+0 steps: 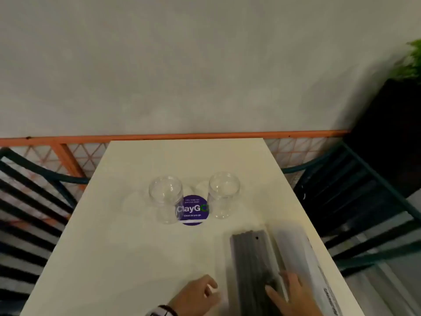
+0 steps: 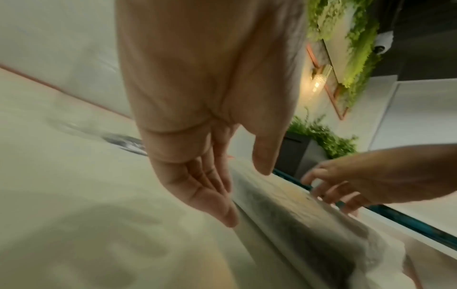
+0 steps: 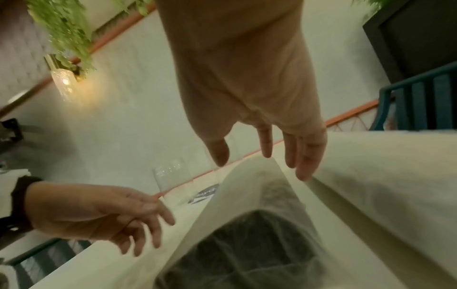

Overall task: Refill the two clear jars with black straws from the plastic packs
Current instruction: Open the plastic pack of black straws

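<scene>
Two clear jars stand side by side mid-table, the left jar (image 1: 165,197) and the right jar (image 1: 224,195), and both look empty. A plastic pack of black straws (image 1: 252,270) lies lengthwise near the table's front right. A second, whitish pack (image 1: 298,249) lies against its right side. My left hand (image 1: 210,289) is at the straw pack's left edge, its fingers (image 2: 222,205) relaxed and straight. Over the pack's near end my right hand (image 1: 276,286) lies flat, and its fingers (image 3: 304,156) are spread above the plastic (image 3: 247,244). Neither hand grips anything.
A round purple sticker (image 1: 193,209) sits on the white table (image 1: 114,247) between the jars. Dark slatted chairs stand at the left (image 1: 34,201) and right (image 1: 353,201). Behind are a wall with an orange rail (image 1: 182,135) and a black planter (image 1: 398,122).
</scene>
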Available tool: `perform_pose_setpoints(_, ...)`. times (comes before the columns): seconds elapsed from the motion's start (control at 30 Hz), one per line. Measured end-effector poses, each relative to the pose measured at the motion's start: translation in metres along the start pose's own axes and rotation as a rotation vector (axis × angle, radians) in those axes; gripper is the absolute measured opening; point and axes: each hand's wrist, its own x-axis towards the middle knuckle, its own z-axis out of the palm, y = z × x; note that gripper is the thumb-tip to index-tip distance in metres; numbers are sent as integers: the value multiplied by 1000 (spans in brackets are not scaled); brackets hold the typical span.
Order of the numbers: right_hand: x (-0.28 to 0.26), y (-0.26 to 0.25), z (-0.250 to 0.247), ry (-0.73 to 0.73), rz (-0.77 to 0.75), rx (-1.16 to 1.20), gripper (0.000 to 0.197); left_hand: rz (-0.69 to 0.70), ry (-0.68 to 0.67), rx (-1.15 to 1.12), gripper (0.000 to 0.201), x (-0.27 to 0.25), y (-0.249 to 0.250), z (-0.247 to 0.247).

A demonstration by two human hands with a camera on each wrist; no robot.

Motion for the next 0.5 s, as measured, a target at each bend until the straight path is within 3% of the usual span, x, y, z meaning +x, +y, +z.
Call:
perform_pose_setpoints(0.17,24,0,29,-87,205,274,101,-35,-101,-186,62,43,22,33)
perform_pose_setpoints(0.23,31,3,35,-114,239,416,93,-18,-85,-287,65,49,19,42)
perform_pose_setpoints(0.33,34,-5,33,-260,191,619,67,-3,-61,-330,73,50,7,43)
perform_pose_setpoints(0.5,35,-24,39,-386,91,636,73,-40,-39,-371,50,30,-3,19)
